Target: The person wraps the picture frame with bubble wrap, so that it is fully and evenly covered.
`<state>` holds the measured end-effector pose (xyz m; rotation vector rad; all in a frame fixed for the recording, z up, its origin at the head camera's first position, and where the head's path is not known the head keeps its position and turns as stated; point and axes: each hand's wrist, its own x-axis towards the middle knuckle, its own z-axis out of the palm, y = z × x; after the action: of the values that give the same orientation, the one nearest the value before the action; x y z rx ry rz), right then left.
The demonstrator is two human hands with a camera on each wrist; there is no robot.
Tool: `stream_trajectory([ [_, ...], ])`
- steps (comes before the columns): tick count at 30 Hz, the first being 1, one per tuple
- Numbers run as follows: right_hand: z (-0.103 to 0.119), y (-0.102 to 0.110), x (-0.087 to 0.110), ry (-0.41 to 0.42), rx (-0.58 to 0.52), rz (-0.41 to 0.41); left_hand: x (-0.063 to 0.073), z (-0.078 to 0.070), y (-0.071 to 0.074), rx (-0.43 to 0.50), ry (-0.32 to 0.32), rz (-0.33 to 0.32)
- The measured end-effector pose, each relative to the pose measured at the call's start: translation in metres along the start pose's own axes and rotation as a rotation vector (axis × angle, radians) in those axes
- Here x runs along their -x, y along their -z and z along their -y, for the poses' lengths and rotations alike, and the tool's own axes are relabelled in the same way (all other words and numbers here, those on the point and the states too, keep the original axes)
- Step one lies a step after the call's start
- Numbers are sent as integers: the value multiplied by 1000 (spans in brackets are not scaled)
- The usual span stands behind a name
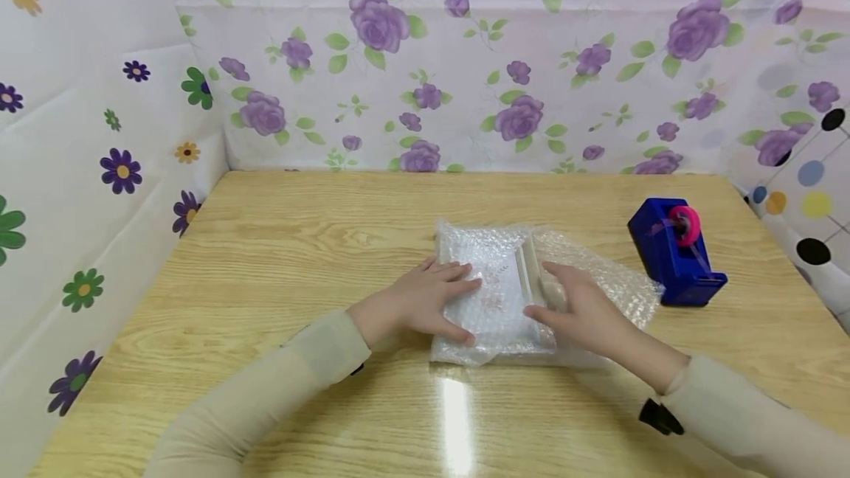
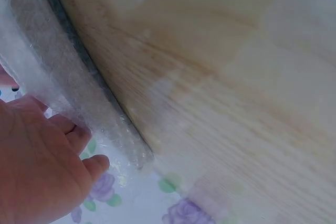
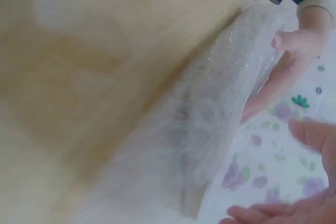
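A flat picture frame (image 1: 499,288) lies on the table inside bubble wrap (image 1: 600,262). The wrap covers its left and middle parts, and a loose stretch runs out to the right. Spread fingers of my left hand (image 1: 434,299) rest on the wrapped left side, thumb toward the front. Beside the frame's cream right edge, my right hand (image 1: 587,312) hovers with thumb and fingers apart, holding nothing; whether a fingertip touches the wrap I cannot tell. From the left wrist, the wrapped side (image 2: 79,72) shows above the left fingers. The right wrist view shows a gap between the right hand (image 3: 310,187) and the package.
A blue tape dispenser (image 1: 671,260) with a pink-cored roll stands right of the wrap, close to its far-right corner. The wood-grain table (image 1: 299,234) meets a flowered cloth (image 1: 465,94) at the back, with patterned cloth on both sides.
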<state>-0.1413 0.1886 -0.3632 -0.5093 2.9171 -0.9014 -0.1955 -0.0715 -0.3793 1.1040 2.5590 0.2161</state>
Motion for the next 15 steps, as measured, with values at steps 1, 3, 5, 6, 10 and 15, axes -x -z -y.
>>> stream_trajectory([
  [1, -3, 4, 5, -37, -25, -9, 0, 0, 0, 0, 3, 0],
  [3, -12, 10, 14, -106, -56, -18, 1, 0, 0, 2, 6, 0],
  [5, -22, 16, 22, -165, -70, -17, 1, 0, 0, 6, 8, -3],
  [6, -28, 18, 26, -192, -70, -15, 1, -1, 0, 6, 9, -3],
  [10, -48, 25, 42, -295, -48, -15, 1, -1, 1, 10, 13, 6],
  [15, -62, 26, 62, -417, -89, -16, 0, -3, 3, 10, 13, 23],
])
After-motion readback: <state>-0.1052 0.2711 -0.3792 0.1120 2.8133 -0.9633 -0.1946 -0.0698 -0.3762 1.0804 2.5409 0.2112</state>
